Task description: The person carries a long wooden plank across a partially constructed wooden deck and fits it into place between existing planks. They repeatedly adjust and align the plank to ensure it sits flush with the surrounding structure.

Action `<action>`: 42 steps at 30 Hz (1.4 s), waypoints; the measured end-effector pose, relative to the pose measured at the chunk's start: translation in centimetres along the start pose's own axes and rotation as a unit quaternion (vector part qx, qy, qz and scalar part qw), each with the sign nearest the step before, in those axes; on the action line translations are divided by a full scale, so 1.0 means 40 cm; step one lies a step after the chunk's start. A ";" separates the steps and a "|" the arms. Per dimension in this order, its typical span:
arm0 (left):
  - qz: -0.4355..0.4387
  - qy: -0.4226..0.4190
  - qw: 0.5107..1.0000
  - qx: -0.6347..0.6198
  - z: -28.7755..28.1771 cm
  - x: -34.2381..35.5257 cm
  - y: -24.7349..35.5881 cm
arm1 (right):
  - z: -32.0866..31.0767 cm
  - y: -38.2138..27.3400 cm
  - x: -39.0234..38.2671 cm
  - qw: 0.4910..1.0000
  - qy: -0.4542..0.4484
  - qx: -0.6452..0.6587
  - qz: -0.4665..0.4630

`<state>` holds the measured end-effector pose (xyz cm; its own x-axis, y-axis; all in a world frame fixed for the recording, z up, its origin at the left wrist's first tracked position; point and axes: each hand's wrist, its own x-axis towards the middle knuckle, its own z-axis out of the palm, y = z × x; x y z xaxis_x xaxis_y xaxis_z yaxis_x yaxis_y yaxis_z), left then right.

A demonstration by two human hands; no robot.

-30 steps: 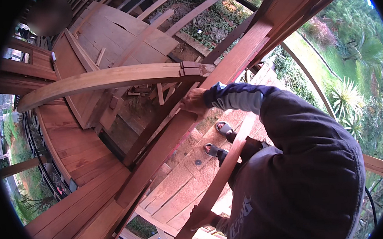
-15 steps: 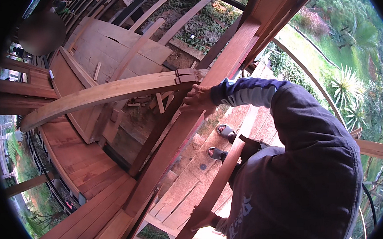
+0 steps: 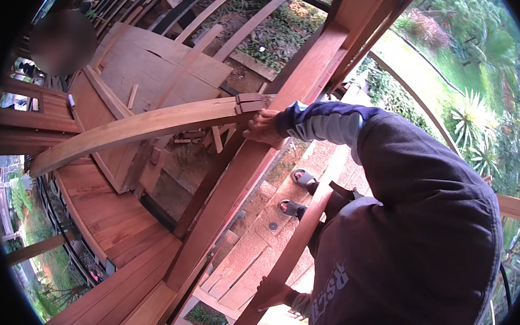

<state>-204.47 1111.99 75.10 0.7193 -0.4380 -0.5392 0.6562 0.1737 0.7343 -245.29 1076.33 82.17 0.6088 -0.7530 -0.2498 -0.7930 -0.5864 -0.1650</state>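
Note:
My right hand (image 3: 264,129), reaching across from the right, lies over a long reddish-brown wooden beam (image 3: 226,191). Its fingers curl over the beam's far edge, just below the notched end of a curved, lighter beam (image 3: 144,123). Small dark wooden pieces (image 3: 248,102) sit at that end, close to my fingers. Lower down, my left hand (image 3: 272,296) is wrapped around a long flat wooden plank (image 3: 295,244). The plank slants up beside my body, its upper end near my waist. Part of my left palm is hidden by the plank.
My sandalled feet stand on a pale plank walkway (image 3: 257,255). At left is reddish slatted decking (image 3: 118,222), with plywood sheets (image 3: 159,67) beyond it. A person (image 3: 62,40) is at the far upper left. Curved timber ribs (image 3: 263,19) cross the top; plants (image 3: 475,122) grow at right.
My right hand has shifted slightly along the beam, its fingers now closer to the curved beam's end. My torso has turned a little. The plank in my left hand has moved slightly.

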 end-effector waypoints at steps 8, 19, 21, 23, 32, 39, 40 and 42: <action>0.026 -0.070 0.996 0.042 -0.088 0.022 0.005 | 0.010 0.026 0.005 0.996 -0.058 0.054 -0.038; -0.044 -0.017 0.999 0.022 0.066 0.051 0.024 | 0.038 0.045 0.020 0.997 0.009 0.062 -0.040; -0.020 -0.023 0.998 0.054 0.098 0.046 0.010 | 0.029 0.033 0.014 0.999 0.005 0.040 -0.022; -0.016 -0.024 0.998 0.062 0.119 0.027 0.011 | 0.003 0.009 0.016 1.000 -0.023 0.009 -0.009; -0.007 -0.011 0.999 0.047 0.142 0.033 0.011 | 0.026 0.027 0.015 0.995 -0.069 0.034 -0.056; 0.070 -0.222 0.966 0.116 -0.099 0.283 -0.087 | -0.048 -0.051 -0.256 0.999 -0.033 0.001 -0.006; 0.140 -0.228 0.942 0.203 -0.121 0.326 -0.105 | 0.028 -0.049 -0.257 0.999 0.005 0.013 -0.039; 0.037 -0.202 0.971 0.123 0.005 0.199 -0.057 | -0.030 -0.032 -0.230 0.999 0.012 0.031 -0.015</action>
<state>-200.30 1107.93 69.21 0.5810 -0.7515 -0.3125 0.4961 0.0226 0.8680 -249.85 1083.62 85.81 0.6329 -0.7419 -0.2215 -0.7732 -0.5907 -0.2306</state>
